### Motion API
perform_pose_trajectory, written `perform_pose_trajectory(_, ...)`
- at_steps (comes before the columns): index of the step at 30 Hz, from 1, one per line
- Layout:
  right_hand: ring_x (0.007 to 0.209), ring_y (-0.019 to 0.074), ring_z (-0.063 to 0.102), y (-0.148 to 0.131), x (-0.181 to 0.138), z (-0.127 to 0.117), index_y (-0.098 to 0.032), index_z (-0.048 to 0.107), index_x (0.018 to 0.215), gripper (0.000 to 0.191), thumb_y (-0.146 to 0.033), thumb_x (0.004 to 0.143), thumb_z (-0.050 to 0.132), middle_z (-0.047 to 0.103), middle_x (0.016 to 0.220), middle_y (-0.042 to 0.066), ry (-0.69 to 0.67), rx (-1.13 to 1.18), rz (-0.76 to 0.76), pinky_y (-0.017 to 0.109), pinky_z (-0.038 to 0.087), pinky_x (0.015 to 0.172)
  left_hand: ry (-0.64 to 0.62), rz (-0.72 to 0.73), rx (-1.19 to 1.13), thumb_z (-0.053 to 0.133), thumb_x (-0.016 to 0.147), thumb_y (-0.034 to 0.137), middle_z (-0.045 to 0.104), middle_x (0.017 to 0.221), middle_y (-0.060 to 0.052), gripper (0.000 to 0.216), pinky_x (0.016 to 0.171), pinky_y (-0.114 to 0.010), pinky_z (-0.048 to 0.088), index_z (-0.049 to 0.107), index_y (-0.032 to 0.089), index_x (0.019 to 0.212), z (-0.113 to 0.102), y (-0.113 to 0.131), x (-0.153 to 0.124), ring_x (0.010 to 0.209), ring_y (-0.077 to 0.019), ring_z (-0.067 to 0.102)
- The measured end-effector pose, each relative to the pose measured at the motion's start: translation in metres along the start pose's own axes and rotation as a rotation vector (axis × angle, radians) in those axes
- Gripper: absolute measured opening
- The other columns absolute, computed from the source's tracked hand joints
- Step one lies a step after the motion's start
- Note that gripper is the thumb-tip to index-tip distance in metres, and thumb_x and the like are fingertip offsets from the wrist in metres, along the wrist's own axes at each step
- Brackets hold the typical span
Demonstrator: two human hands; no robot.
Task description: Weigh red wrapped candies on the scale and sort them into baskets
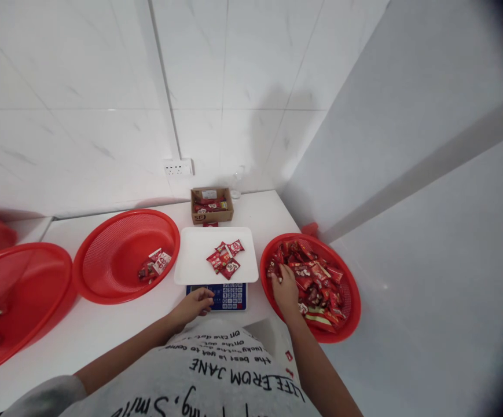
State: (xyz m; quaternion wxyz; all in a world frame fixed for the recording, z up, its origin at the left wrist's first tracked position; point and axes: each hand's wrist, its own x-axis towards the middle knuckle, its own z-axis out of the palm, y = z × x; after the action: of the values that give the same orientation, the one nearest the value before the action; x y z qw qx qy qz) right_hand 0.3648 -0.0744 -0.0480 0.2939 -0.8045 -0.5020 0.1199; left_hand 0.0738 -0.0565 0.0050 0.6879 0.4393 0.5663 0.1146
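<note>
My right hand (286, 292) reaches into the red basket (354, 284) on the right, its fingers closed on a small red packet (272, 268) near the left rim. Red wrapped packets (316, 281) fill this basket. My left hand (194, 305) rests beside the blue keypad of a scale (229, 298), holding nothing, its fingers loosely bent and slightly apart. On the scale sits a white tray (194, 255), with several red packets (226, 258) in a small pile at its middle.
Left of the scale stands a red basket (103, 255) with a few packets; another red basket (38, 289) is at the far left. Behind the tray are a cardboard box (212, 217) of packets and a clear object (236, 188). A wall borders the right side.
</note>
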Motion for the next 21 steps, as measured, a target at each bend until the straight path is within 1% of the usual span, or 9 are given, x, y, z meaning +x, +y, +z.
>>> perform_pose_trajectory(2, 0.119, 0.0264, 0.050, -0.016, -0.004, -0.001, -0.010, 0.058, 0.121, 0.046, -0.031, 0.084, 0.044, 0.055, 0.127, 0.017, 0.016, 0.075, -0.078, 0.041, 0.038, 0.102, -0.002, -0.004, 0.007, 0.063, 0.065, 0.037, 0.058, 0.083, 0.000, 0.035, 0.070, -0.028, 0.043, 0.056, 0.017, 0.093, 0.001, 0.000, 0.001, 0.078, -0.0158, 0.056)
perform_pose_trajectory(3, 0.119, 0.0258, 0.049, -0.024, -0.005, 0.000, -0.011, 0.058, 0.122, 0.045, -0.031, 0.084, 0.044, 0.055, 0.127, 0.016, -0.005, 0.095, -0.109, 0.041, 0.038, 0.102, -0.004, -0.007, 0.012, 0.063, 0.065, 0.037, 0.059, 0.083, 0.000, 0.035, 0.071, -0.029, 0.043, 0.056, 0.018, 0.093, 0.001, 0.000, 0.001, 0.078, -0.0161, 0.057)
perform_pose_trajectory(7, 0.120, 0.0237, 0.050, -0.051, -0.012, 0.014, -0.016, 0.057, 0.125, 0.044, -0.024, 0.084, 0.043, 0.054, 0.130, 0.012, -0.175, 0.111, -0.170, 0.037, 0.040, 0.102, -0.012, -0.007, 0.038, 0.062, 0.066, 0.036, 0.060, 0.083, 0.000, 0.033, 0.072, -0.029, 0.044, 0.057, 0.018, 0.093, 0.002, -0.001, 0.002, 0.080, -0.0166, 0.057)
perform_pose_trajectory(11, 0.118, 0.0233, 0.052, -0.063, -0.016, 0.030, -0.019, 0.060, 0.121, 0.042, -0.019, 0.081, 0.047, 0.053, 0.132, 0.010, -0.345, 0.128, -0.209, 0.038, 0.041, 0.101, -0.011, -0.007, 0.042, 0.063, 0.064, 0.038, 0.060, 0.085, -0.001, 0.036, 0.072, -0.030, 0.044, 0.056, 0.018, 0.093, 0.001, -0.003, 0.002, 0.080, -0.0171, 0.057)
perform_pose_trajectory(12, 0.118, 0.0232, 0.052, -0.065, -0.016, 0.032, -0.018, 0.062, 0.119, 0.041, -0.019, 0.080, 0.047, 0.054, 0.131, 0.011, -0.359, 0.146, -0.219, 0.038, 0.041, 0.100, -0.012, -0.007, 0.037, 0.064, 0.064, 0.039, 0.060, 0.086, -0.002, 0.037, 0.072, -0.030, 0.044, 0.056, 0.018, 0.093, 0.000, -0.004, 0.002, 0.080, -0.0173, 0.057)
perform_pose_trajectory(14, 0.116, 0.0228, 0.053, -0.068, -0.014, 0.035, -0.018, 0.064, 0.114, 0.039, -0.020, 0.079, 0.048, 0.057, 0.126, 0.011, -0.337, 0.215, -0.231, 0.038, 0.042, 0.100, -0.013, -0.007, 0.027, 0.065, 0.062, 0.042, 0.060, 0.086, -0.002, 0.040, 0.072, -0.030, 0.043, 0.056, 0.018, 0.093, -0.001, -0.006, 0.001, 0.080, -0.0175, 0.057)
perform_pose_trajectory(17, 0.110, 0.0229, 0.057, -0.078, -0.009, 0.037, -0.018, 0.065, 0.112, 0.037, -0.025, 0.079, 0.050, 0.063, 0.115, 0.011, -0.288, 0.386, -0.187, 0.040, 0.044, 0.097, -0.009, -0.008, 0.021, 0.064, 0.063, 0.042, 0.059, 0.085, -0.002, 0.040, 0.072, -0.029, 0.043, 0.056, 0.018, 0.094, -0.002, -0.007, 0.001, 0.079, -0.0167, 0.057)
perform_pose_trajectory(19, 0.102, 0.0224, 0.061, -0.088, -0.005, 0.037, -0.018, 0.058, 0.122, 0.044, -0.028, 0.079, 0.050, 0.065, 0.112, 0.009, -0.355, 0.547, -0.103, 0.041, 0.047, 0.092, -0.010, -0.008, 0.021, 0.063, 0.063, 0.040, 0.059, 0.084, -0.001, 0.039, 0.071, -0.029, 0.043, 0.055, 0.018, 0.094, -0.001, -0.007, 0.000, 0.078, -0.0159, 0.056)
perform_pose_trajectory(21, 0.101, 0.0205, 0.062, -0.098, -0.002, 0.039, -0.019, 0.044, 0.135, 0.056, -0.029, 0.080, 0.050, 0.064, 0.118, 0.008, -0.470, 0.722, -0.046, 0.038, 0.050, 0.089, -0.016, -0.009, 0.020, 0.063, 0.063, 0.039, 0.059, 0.084, -0.001, 0.038, 0.070, -0.029, 0.043, 0.055, 0.018, 0.093, -0.001, -0.006, 0.000, 0.076, -0.0153, 0.056)
